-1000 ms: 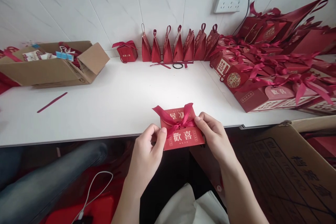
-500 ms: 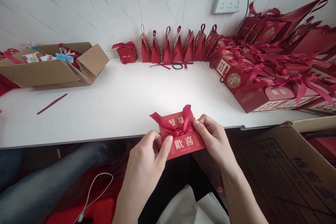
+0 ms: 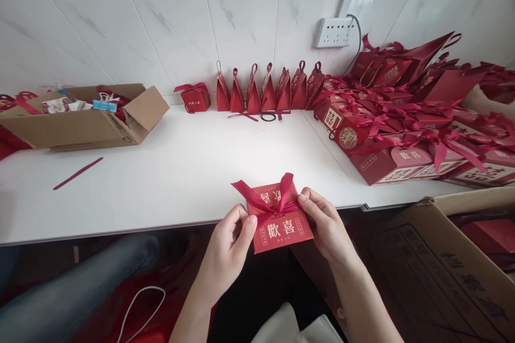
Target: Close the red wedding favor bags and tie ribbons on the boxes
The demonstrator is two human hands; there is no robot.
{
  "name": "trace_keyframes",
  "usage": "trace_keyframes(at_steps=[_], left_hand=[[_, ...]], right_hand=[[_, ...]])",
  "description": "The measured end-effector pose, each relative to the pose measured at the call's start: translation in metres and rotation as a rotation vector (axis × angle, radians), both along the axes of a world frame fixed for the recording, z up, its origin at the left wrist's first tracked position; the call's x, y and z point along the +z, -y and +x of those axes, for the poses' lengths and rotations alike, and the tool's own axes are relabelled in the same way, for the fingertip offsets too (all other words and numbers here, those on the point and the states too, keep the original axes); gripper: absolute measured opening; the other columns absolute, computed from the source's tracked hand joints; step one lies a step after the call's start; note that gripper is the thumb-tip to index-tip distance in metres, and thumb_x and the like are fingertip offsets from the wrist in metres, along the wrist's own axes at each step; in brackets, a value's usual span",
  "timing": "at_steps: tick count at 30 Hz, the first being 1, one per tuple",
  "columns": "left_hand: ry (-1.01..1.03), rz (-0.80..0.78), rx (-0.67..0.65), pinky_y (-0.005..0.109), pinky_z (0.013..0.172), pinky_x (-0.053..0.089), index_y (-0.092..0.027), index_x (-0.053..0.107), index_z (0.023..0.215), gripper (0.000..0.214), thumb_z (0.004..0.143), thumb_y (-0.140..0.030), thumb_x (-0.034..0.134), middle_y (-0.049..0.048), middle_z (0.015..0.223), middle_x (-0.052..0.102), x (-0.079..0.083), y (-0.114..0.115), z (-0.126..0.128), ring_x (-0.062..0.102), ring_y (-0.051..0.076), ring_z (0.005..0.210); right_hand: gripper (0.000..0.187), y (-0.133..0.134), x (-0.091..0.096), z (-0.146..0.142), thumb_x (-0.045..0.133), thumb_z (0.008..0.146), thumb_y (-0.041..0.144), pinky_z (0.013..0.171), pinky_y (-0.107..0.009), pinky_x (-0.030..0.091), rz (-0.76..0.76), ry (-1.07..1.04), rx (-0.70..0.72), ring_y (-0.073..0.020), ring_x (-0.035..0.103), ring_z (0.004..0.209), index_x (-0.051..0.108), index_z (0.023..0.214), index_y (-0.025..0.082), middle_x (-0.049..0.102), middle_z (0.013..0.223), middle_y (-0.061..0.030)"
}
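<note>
A red gift box (image 3: 284, 233) with gold characters and a ribbon bow on top is at the table's front edge. My left hand (image 3: 231, 238) pinches the left loop of the dark red ribbon (image 3: 266, 217) at the box's left side. At the other side, my right hand (image 3: 324, 220) has thumb and finger closed on the ribbon's right loop. Two loose ribbon tails stick up from the knot. The fingertips behind the box are hidden, so I cannot tell whether they also press its sides.
Several small red boxes with hanging loops (image 3: 273, 97) line the wall beside a bow-tied box (image 3: 195, 98). Finished-looking red boxes (image 3: 406, 158) crowd the right. An open carton (image 3: 92, 131) stands left, near a ribbon strip (image 3: 78, 173). A large carton (image 3: 438, 257) is lower right; someone's jeans leg (image 3: 92, 273) shows lower left.
My hands have moved slightly apart, drawing the bow's loops outward. The left thumb has shifted left toward the box's edge. The whole scene sits lower in view as my head tilts up.
</note>
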State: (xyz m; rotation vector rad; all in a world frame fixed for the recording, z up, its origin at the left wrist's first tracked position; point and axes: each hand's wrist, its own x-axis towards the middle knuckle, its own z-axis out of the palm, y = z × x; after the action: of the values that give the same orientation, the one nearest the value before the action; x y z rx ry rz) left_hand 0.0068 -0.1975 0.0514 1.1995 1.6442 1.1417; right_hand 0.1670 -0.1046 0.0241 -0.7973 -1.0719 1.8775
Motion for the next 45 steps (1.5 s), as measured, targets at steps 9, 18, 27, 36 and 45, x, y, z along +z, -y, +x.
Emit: trace_keyframes(at_steps=[9,18,27,36,45], left_hand=[[0.040,0.047,0.015,0.021,0.053,0.032,-0.020,0.038,0.072,0.035,0.091,-0.050,0.040,-0.0042,0.067,0.039,-0.017,-0.007,-0.002,0.035,0.009,0.058],[0.056,0.049,-0.073,0.022,0.053,0.027,-0.021,0.028,0.066,0.044,0.087,-0.056,0.042,-0.0058,0.062,0.028,-0.015,-0.032,-0.017,0.027,0.010,0.057],[0.137,0.086,-0.298,0.028,0.065,0.041,-0.020,0.039,0.065,0.037,0.079,-0.052,0.051,-0.0024,0.067,0.046,-0.005,-0.112,-0.018,0.047,0.014,0.064],[0.045,0.213,-0.099,0.048,0.106,0.037,-0.017,0.009,0.143,0.109,0.062,-0.049,0.075,0.0206,0.142,0.032,-0.037,-0.094,0.046,0.037,0.033,0.132],[-0.004,0.285,-0.732,0.038,0.103,0.042,-0.024,0.017,0.148,0.108,0.060,-0.021,0.079,0.0150,0.149,0.034,-0.008,-0.115,-0.023,0.042,0.031,0.131]], right_hand=[[0.045,-0.003,-0.003,-0.007,0.073,0.072,0.048,0.048,-0.018,0.029,-0.097,-0.098,0.004,-0.0067,0.033,0.049,0.040,0.062,0.018,0.042,0.056,0.0055],[0.045,-0.013,-0.015,0.014,0.073,0.070,0.054,0.065,-0.023,0.045,0.358,0.041,0.042,-0.0134,0.053,0.075,0.052,0.094,0.022,0.056,0.089,-0.0013],[0.096,-0.025,-0.022,0.045,0.072,0.071,0.035,0.101,-0.048,0.039,0.666,0.401,-0.013,-0.0285,0.044,0.126,0.011,0.146,0.029,0.032,0.145,-0.0149],[0.084,0.000,-0.060,0.006,0.072,0.070,0.034,0.086,-0.048,0.047,0.874,0.719,-0.934,-0.0318,0.046,0.115,0.027,0.140,0.022,0.040,0.128,-0.0173],[0.027,-0.010,-0.033,0.070,0.046,0.091,0.044,0.063,-0.029,0.043,0.515,0.213,-0.654,-0.0143,0.049,0.064,0.058,0.095,0.021,0.052,0.069,0.0009]])
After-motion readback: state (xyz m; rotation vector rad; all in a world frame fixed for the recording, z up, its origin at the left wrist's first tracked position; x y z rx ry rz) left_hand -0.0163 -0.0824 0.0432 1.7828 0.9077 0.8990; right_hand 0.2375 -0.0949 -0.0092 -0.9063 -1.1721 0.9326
